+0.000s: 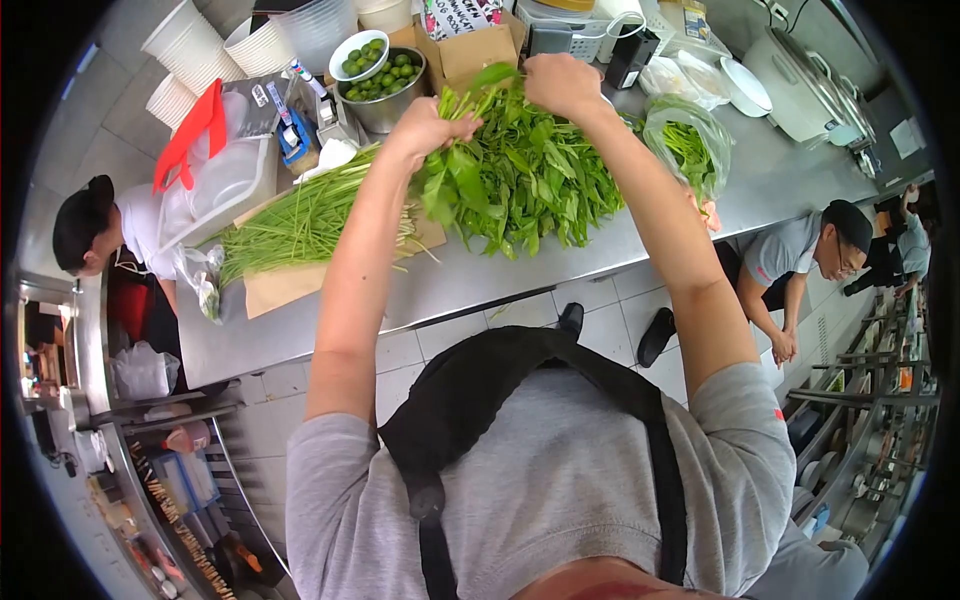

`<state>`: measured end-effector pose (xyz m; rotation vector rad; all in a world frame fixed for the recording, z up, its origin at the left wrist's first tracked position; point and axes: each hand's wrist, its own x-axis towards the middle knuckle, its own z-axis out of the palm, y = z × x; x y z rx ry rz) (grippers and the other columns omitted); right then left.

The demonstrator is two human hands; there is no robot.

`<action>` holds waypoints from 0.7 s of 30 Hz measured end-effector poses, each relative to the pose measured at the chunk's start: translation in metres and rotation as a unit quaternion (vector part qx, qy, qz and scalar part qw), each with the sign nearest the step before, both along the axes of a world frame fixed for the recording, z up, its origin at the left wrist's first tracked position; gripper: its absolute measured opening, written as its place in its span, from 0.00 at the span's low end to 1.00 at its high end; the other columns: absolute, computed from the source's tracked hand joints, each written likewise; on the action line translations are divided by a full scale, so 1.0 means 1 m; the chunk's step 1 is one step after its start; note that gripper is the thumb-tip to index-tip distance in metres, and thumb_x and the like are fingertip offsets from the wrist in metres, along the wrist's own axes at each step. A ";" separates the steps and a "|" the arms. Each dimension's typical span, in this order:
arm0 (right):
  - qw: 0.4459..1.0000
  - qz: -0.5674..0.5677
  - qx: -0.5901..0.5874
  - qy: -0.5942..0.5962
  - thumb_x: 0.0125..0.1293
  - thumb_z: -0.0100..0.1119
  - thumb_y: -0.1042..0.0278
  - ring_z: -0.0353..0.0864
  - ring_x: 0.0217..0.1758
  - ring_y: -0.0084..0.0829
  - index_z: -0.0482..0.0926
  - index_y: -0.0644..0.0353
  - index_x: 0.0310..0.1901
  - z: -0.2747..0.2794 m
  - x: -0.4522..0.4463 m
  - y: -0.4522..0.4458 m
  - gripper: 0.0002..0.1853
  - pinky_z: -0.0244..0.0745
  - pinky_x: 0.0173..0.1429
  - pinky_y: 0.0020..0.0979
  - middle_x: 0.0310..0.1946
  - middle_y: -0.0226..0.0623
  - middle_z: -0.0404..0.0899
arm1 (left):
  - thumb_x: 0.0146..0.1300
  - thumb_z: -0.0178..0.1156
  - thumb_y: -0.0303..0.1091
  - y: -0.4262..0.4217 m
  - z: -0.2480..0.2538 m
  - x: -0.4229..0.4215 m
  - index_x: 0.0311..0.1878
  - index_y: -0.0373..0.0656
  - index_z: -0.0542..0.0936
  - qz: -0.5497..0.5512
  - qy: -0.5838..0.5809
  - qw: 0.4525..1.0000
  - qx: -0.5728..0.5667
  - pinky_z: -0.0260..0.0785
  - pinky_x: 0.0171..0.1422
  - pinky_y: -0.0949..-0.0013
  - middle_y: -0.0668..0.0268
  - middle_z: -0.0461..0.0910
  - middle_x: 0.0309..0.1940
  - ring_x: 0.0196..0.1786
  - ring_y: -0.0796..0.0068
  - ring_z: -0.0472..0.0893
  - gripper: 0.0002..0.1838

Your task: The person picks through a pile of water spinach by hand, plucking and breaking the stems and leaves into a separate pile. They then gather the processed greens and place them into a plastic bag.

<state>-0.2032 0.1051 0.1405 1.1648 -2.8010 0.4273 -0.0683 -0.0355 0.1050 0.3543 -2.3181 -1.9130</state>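
One sign [462,17] reads "LOG BOOK" beyond leafy greens [548,165] pinched in the left grip [428,131]; the right grip [563,84] is unclear.

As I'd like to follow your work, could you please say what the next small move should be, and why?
I'd probably draw the left hand slightly away from the leafy pile, since its grip holds leafy stems that overlap the pile, while the right hand is at the pile's far edge.

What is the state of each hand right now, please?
Left hand: closed, holding leafy greens.
Right hand: curled by the leafy greens; whether holding anything, cannot be told.
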 end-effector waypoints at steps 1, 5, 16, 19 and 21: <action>0.999 -0.010 0.033 0.025 0.51 0.51 0.62 0.77 0.41 0.41 0.79 0.60 0.33 -0.002 -0.004 0.006 0.12 0.72 0.44 0.36 0.34 0.46 0.77 | 0.49 0.60 0.27 -0.004 -0.006 0.001 0.34 0.34 0.76 -0.003 -0.013 1.000 -0.008 0.59 0.23 0.80 0.61 0.79 0.29 0.21 0.84 0.71 0.09; 0.995 0.017 0.095 0.025 0.51 0.55 0.59 0.77 0.42 0.40 0.78 0.60 0.34 0.000 0.005 0.013 0.14 0.72 0.44 0.37 0.35 0.45 0.77 | 0.52 0.58 0.29 -0.014 -0.009 0.008 0.37 0.35 0.76 -0.052 -0.035 0.998 0.008 0.60 0.26 0.80 0.64 0.79 0.31 0.26 0.85 0.71 0.10; 0.910 0.196 -0.159 -0.329 0.49 0.59 0.68 0.76 0.30 0.24 0.79 0.63 0.30 -0.017 0.023 -0.013 0.09 0.70 0.38 0.27 0.24 0.36 0.78 | 0.55 0.56 0.32 -0.025 0.008 0.013 0.49 0.38 0.72 -0.036 0.125 0.973 0.193 0.68 0.39 0.80 0.65 0.78 0.37 0.32 0.84 0.73 0.18; 0.867 0.200 -0.190 -0.415 0.47 0.60 0.73 0.74 0.28 0.20 0.79 0.63 0.30 -0.011 0.036 -0.014 0.07 0.68 0.35 0.24 0.23 0.31 0.77 | 0.54 0.57 0.32 -0.027 0.011 0.013 0.48 0.38 0.72 -0.023 0.135 0.970 0.200 0.68 0.39 0.79 0.64 0.78 0.39 0.32 0.83 0.74 0.17; 0.862 0.185 -0.192 -0.431 0.46 0.61 0.74 0.72 0.28 0.19 0.79 0.63 0.29 -0.007 0.043 -0.013 0.06 0.67 0.34 0.23 0.23 0.29 0.76 | 0.55 0.57 0.32 -0.025 0.014 0.013 0.48 0.38 0.72 -0.009 0.132 0.968 0.211 0.67 0.39 0.80 0.64 0.78 0.39 0.32 0.83 0.74 0.17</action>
